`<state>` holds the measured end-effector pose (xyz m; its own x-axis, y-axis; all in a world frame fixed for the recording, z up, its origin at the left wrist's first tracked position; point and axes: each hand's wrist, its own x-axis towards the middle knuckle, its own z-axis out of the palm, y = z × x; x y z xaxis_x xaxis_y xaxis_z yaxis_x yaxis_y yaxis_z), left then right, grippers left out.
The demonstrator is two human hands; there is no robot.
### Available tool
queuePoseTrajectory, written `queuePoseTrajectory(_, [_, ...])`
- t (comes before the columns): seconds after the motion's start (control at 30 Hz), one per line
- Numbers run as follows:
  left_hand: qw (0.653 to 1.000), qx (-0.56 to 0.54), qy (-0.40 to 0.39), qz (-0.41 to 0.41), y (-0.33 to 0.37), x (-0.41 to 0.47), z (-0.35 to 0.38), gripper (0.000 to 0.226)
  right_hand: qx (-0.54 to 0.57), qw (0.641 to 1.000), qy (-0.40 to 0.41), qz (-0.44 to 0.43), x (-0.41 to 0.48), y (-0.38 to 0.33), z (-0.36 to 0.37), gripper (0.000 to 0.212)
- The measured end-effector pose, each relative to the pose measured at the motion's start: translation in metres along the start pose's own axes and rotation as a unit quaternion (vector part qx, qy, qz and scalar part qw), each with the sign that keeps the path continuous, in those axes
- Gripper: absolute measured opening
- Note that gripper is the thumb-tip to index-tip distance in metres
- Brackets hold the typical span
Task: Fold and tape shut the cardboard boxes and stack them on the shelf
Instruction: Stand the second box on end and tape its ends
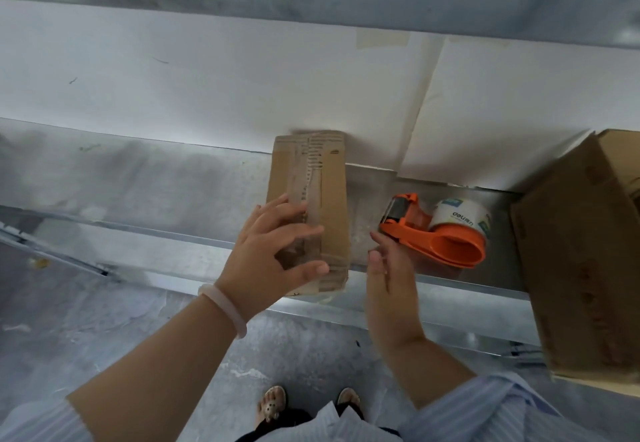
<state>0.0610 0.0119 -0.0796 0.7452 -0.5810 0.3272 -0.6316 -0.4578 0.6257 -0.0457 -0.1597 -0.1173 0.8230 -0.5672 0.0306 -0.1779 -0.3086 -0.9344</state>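
Landmark is the taped box (308, 206); everything else is placed off it.

Nearest: sandals (275, 403) on the grey floor (104, 320), below and in front of the box. Striped sleeves (502, 407) sit at the bottom edge.

Left hand (273, 254): palm flat on the near half of the box top. Fingers are straight and spread apart, thumb along the near end. It presses, no grip. Pale bracelet (225, 306) on that wrist.

Right hand (384, 279): just right of the box's near right corner, edge-on to the camera. Fingers are straight and close together, holding nothing. Contact with the box side: cannot tell.

The box lies on the metal shelf (156, 178), long axis running away from the camera. Its near end is at the front lip and its far end reaches the back. A clear tape strip runs down the middle of the top.

Dispenser (433, 237): orange, on the shelf right of the box and apart from it. The right index fingertip is near its roller end, not touching. A white roll (462, 216) is mounted in it.

Carton (581, 251): right of the box, beyond the dispenser. It is much bigger, brown, and cut off by the frame edge.

Farthest: white boards (207, 88) behind the box.
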Motion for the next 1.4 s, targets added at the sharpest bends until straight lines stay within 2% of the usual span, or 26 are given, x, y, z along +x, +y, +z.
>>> queuePoseTrajectory(0.07, [0.993, 0.068, 0.065, 0.067, 0.001, -0.003, 0.003, 0.046, -0.083, 0.98, -0.033, -0.18, 0.0, -0.011, -0.01, 0.045])
queuePoseTrajectory(0.13, [0.984, 0.086, 0.093, 0.123, 0.0, -0.005, 0.005, 0.038, -0.148, 0.936, -0.097, -0.305, 0.012, -0.008, -0.011, 0.044])
queuePoseTrajectory(0.23, [0.983, 0.079, 0.054, 0.157, -0.007, -0.009, 0.002, 0.031, -0.198, 0.889, -0.141, -0.387, 0.028, 0.006, -0.013, 0.04])
queuePoseTrajectory(0.33, [0.975, 0.108, 0.008, 0.194, -0.016, -0.009, -0.007, 0.032, -0.226, 0.868, -0.139, -0.419, 0.037, 0.004, -0.018, 0.038])
queuePoseTrajectory(0.53, [0.942, 0.171, -0.1, 0.269, -0.032, -0.01, -0.024, 0.038, -0.26, 0.849, -0.161, -0.431, 0.042, -0.001, -0.022, 0.039])
queuePoseTrajectory(0.6, [0.938, 0.189, -0.106, 0.269, -0.037, -0.012, -0.026, 0.042, -0.261, 0.851, -0.163, -0.426, 0.043, -0.001, -0.023, 0.04])
queuePoseTrajectory(0.67, [0.965, 0.163, -0.081, 0.19, -0.041, -0.019, -0.023, 0.056, -0.248, 0.865, -0.162, -0.404, 0.042, 0.0, -0.022, 0.041])
queuePoseTrajectory(0.73, [0.997, 0.038, -0.058, 0.04, -0.038, -0.032, -0.014, 0.076, -0.214, 0.892, -0.161, -0.365, 0.034, 0.003, -0.017, 0.043])
queuePoseTrajectory(0.77, [0.997, -0.044, -0.052, -0.025, -0.032, -0.038, -0.008, 0.082, -0.186, 0.91, -0.165, -0.332, 0.027, 0.003, -0.013, 0.046])
queuePoseTrajectory(0.87, [0.965, -0.233, -0.003, -0.123, -0.014, -0.048, 0.012, 0.082, -0.064, 0.963, -0.177, -0.195, -0.001, -0.003, 0.005, 0.057])
queuePoseTrajectory(0.97, [0.941, -0.294, 0.052, -0.16, -0.012, -0.049, 0.023, 0.079, 0.099, 0.979, -0.168, -0.063, -0.02, -0.016, 0.026, 0.065])
queuePoseTrajectory(1.03, [0.964, -0.22, 0.056, -0.141, -0.016, -0.049, 0.021, 0.078, 0.131, 0.981, -0.143, -0.021, -0.022, -0.018, 0.034, 0.066])
queuePoseTrajectory(1.1, [0.99, -0.103, 0.031, -0.09, -0.025, -0.049, 0.014, 0.083, 0.117, 0.984, -0.134, -0.023, -0.02, -0.014, 0.034, 0.068])
queuePoseTrajectory(1.17, [0.999, -0.033, -0.003, -0.041, -0.039, -0.047, 0.005, 0.087, 0.087, 0.986, -0.139, -0.041, -0.015, -0.006, 0.029, 0.075])
queuePoseTrajectory(1.27, [0.999, 0.022, -0.043, 0.013, -0.058, -0.044, -0.004, 0.087, 0.017, 0.985, -0.158, -0.061, -0.007, 0.0, 0.021, 0.08])
queuePoseTrajectory(1.4, [0.997, 0.037, -0.059, 0.029, -0.065, -0.042, -0.009, 0.082, -0.08, 0.979, -0.156, -0.107, 0.0, 0.004, 0.014, 0.077])
